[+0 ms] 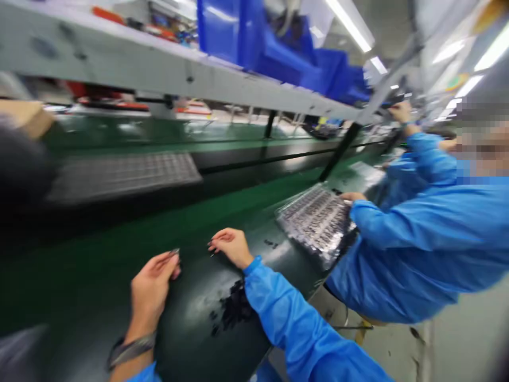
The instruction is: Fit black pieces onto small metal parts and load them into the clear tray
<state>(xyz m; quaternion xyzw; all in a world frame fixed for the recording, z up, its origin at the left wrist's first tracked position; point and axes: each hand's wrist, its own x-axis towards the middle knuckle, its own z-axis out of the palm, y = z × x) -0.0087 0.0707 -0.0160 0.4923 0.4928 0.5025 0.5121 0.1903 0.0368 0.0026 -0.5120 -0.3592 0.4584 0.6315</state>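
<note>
Over the dark green tabletop (191, 318), my left hand (153, 281) pinches a small piece with a shiny edge, too blurred to name. To its right, my right hand (233, 246) has its fingertips closed on a small dark part with a thin bright end, also unclear in kind. The two hands are apart. Below my right wrist lies a loose heap of small black pieces (236, 306), partly hidden behind my blue sleeve. A few more small black pieces (271, 243) lie farther right on the table.
A clear plastic tray with many cells (318, 220) lies at right, with a co-worker's hand (353, 197) at its edge. The co-worker in blue (429, 228) sits close by. Another gridded tray (131, 172) is at left. Blue bins (294, 58) stand on a shelf above.
</note>
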